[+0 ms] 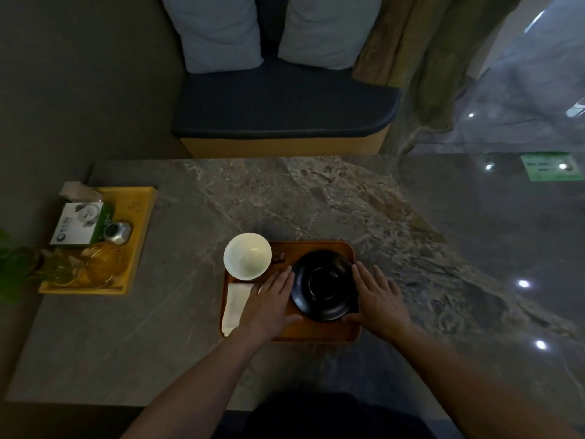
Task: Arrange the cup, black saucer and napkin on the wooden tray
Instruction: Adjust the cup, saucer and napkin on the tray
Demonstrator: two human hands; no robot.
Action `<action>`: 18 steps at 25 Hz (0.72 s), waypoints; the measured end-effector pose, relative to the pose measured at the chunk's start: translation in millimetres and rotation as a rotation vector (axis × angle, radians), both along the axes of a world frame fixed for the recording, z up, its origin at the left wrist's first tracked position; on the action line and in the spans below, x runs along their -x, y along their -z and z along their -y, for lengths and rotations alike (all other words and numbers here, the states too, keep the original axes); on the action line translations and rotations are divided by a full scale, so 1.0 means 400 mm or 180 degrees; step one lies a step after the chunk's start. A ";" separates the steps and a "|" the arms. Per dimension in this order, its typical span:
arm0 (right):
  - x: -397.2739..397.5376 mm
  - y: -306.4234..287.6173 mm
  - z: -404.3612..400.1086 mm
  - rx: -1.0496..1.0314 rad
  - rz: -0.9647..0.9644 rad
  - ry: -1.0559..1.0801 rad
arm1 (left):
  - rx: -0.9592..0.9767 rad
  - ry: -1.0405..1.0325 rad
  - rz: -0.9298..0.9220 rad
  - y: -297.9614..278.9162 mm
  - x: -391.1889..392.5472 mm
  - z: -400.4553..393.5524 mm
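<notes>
A brown wooden tray lies on the marble table in front of me. The black saucer rests on its right half. A white cup stands at the tray's far left corner, overhanging the rim. A folded white napkin lies along the tray's left side. My left hand lies flat with fingers apart at the saucer's left edge, covering part of the napkin. My right hand is spread flat against the saucer's right edge. Both hands flank the saucer without lifting it.
A yellow tray at the table's left holds a white-and-green box, a metal tin and glassware. A green plant sits at the far left. A cushioned bench stands beyond the table.
</notes>
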State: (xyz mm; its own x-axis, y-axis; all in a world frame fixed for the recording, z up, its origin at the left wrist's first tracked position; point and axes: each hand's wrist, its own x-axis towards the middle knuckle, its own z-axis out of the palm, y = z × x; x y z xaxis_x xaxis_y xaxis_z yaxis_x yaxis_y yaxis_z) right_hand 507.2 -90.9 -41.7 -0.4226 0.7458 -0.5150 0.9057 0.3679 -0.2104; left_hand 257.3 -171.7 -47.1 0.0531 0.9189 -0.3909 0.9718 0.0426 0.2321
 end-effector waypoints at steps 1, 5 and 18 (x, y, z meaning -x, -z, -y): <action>0.001 0.006 0.001 -0.0012 -0.0023 0.0022 | 0.0006 -0.0004 0.0013 0.005 -0.003 -0.003; -0.007 0.019 0.006 -0.0102 -0.0184 -0.0004 | -0.0054 -0.0070 0.0099 0.015 -0.017 -0.003; -0.014 0.019 0.012 -0.0254 -0.0074 -0.0230 | -0.0078 -0.0042 0.0122 0.018 -0.030 0.000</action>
